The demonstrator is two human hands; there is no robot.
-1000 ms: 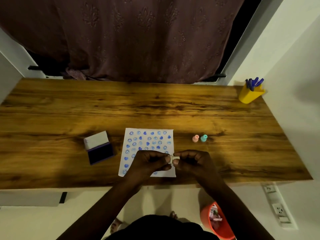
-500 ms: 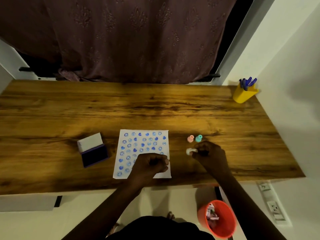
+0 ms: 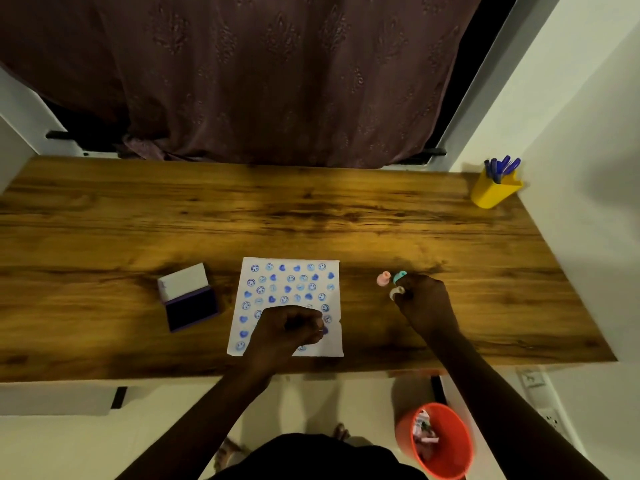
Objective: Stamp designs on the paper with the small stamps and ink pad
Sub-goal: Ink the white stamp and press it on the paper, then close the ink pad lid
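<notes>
Blue prints nearly fill the paper [image 3: 289, 271] under the fisted left hand [image 3: 289, 329] — right hand [image 3: 424, 303], pinching a white cap [image 3: 396, 292] beside two stamps [image 3: 383, 278], should set it down upright.

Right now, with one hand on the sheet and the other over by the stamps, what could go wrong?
1. The right hand holds a small white piece right beside the pink stamp and teal stamp; it could tip either one.
2. The left hand rests closed on the stamped paper; fresh blue marks beneath could smear.
3. The ink pad lies open by the paper's left edge; a passing forearm could pick up ink.
</notes>
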